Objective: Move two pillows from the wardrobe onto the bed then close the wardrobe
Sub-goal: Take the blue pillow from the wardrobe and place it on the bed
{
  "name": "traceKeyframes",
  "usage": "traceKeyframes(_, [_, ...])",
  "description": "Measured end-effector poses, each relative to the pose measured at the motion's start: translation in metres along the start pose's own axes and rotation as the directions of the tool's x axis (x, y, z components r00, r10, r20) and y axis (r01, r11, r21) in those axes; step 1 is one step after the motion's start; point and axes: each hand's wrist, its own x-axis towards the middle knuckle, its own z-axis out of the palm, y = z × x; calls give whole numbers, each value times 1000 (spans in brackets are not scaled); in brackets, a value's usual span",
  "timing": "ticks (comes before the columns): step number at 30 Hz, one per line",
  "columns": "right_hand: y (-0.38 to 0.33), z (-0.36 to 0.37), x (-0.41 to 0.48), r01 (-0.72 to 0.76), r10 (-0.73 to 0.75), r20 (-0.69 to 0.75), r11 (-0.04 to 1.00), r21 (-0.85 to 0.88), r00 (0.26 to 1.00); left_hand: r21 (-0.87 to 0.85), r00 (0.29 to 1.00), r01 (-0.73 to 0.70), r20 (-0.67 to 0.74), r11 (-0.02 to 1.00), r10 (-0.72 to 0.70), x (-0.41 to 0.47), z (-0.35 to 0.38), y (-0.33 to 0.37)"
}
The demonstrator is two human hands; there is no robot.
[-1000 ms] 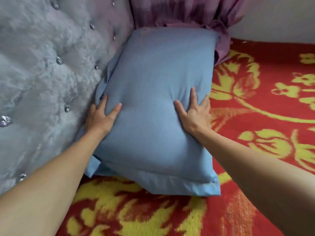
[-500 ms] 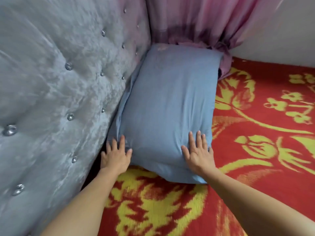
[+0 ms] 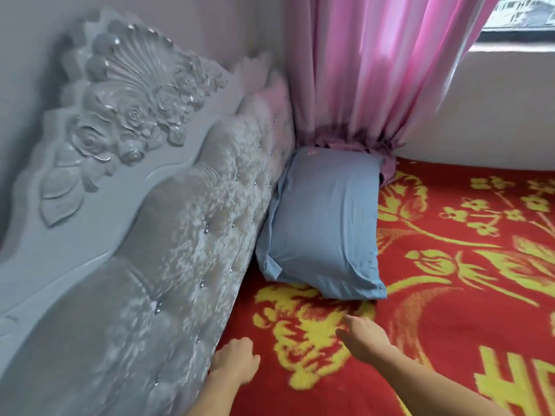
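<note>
Blue pillow lies on the bed in the far corner, at about 12 o'clock from the hands, left edge against the tufted grey headboard, top end touching the gathered pink curtain. Red blanket with yellow floral print covers the bed. Left hand at 7 o'clock, loosely curled, empty, just beside the headboard. Right hand at 6 o'clock, fingers loosely spread, empty, low over the blanket; contact unclear. Both hands clear of the pillow. Window at 1 o'clock. Wardrobe out of frame.
</note>
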Motion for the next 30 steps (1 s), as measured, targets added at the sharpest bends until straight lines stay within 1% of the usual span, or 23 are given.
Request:
traceKeyframes(5, [-20, -14, -64, 19, -19, -28, 1000, -5, 999, -26, 999, -40, -30, 999, 39, -67, -19, -30])
traceKeyframes(9, [-28, -25, -103, 43, -43, -43, 999, 0, 998, -36, 999, -36, -42, 999, 35, -107, -26, -41])
traceKeyframes(12, [-27, -35, -125, 79, -80, -48, 997, -16, 996, -54, 999, -29, -38, 998, 27, -132, -22, -34])
traceKeyframes(17, [-9, -48, -151, 132, -138, -57, 987, -92, 989, -109, 999, -28, -47, 994, 23, -173, -3, -10])
traceKeyframes(21, [6, -50, -185, 164, -168, -25, 978, -126, 985, -103, 997, 23, -67, 994, -30, -221, 15, 6])
traceKeyframes(23, [12, -49, -209, 222, -225, -10, 967, -124, 974, -131, 993, 67, -91, 989, -79, -252, 25, 15])
traceKeyframes(25, [20, -50, -236, 311, -314, -2, 939, -147, 949, -172, 984, 109, -120, 979, -131, -286, 39, 27])
traceKeyframes(28, [34, -54, -280, 437, -443, 31, 869, -232, 896, -222, 968, 175, -142, 959, -209, -346, 69, 50])
traceKeyframes(30, [41, -57, -311, 513, -515, 70, 812, -280, 854, -267, 963, 207, -115, 941, -245, -390, 91, 66])
